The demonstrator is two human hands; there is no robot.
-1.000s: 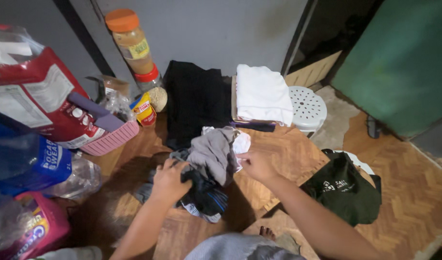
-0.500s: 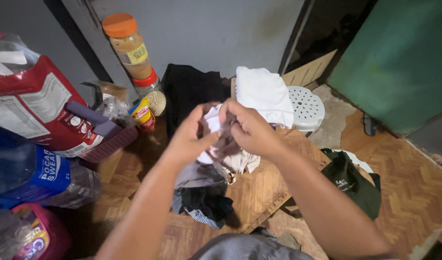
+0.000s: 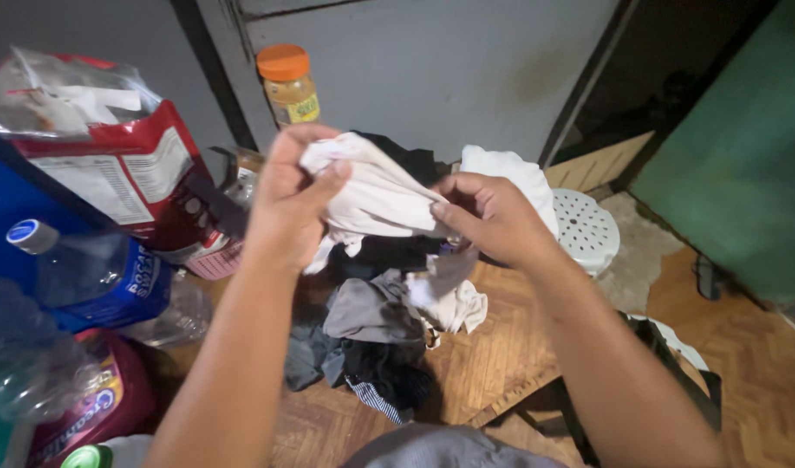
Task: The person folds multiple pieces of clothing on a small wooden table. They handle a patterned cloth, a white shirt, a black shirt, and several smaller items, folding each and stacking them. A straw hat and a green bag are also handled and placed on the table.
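red bag [image 3: 111, 165] cut off left, stool [image 3: 584, 227] partly hidden

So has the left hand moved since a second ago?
Yes: the left hand rose from the dark clothes pile on the wooden table, now gripping a white cloth.

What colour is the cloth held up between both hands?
White, or off-white, cloth; the head view shows it clearly.

Orange-lidded jar [image 3: 288, 84] — perhaps spice — white stool [image 3: 586, 229]
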